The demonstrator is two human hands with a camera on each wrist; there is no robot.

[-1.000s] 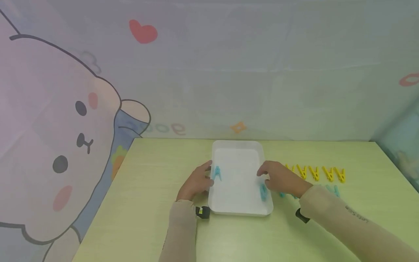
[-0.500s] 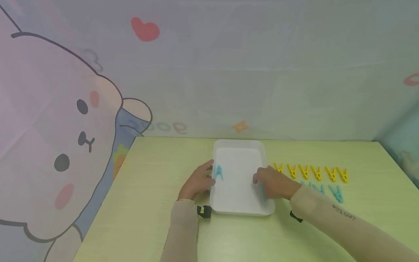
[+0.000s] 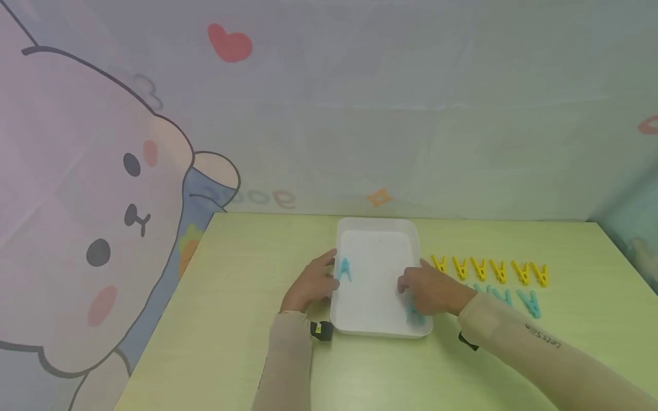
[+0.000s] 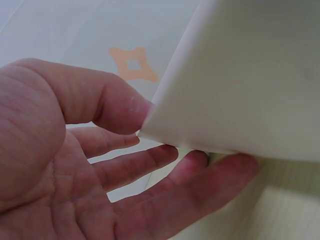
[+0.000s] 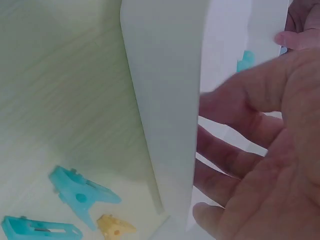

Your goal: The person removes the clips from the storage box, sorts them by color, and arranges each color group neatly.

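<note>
My left hand (image 3: 311, 284) grips the left side of a white tray (image 3: 377, 332); in the left wrist view, its thumb lies at the tray's rim and the fingers along its lower edge. A light-blue clothespin (image 3: 345, 269) lies inside the tray along that side. My right hand (image 3: 437, 290) reaches over the right wall, fingers bent down into the tray. Beside and partly beneath this hand, a second light-blue clothespin (image 3: 415, 315) shows near the front right corner. The tray wall hides the right fingertips in the right wrist view, and I cannot tell whether they hold anything.
A row of several yellow clothespins (image 3: 480, 269) lies on the light-green table (image 3: 231, 354) right of the tray. In front of them is a row of light-blue clothespins (image 3: 529, 303), partly covered by the right forearm. A printed cloth (image 3: 462, 114) hangs behind the table.
The right hand has moved left and down, further into the tray. The clothespin near it now shows slightly closer to the front right corner. The left hand keeps its place at the tray.
</note>
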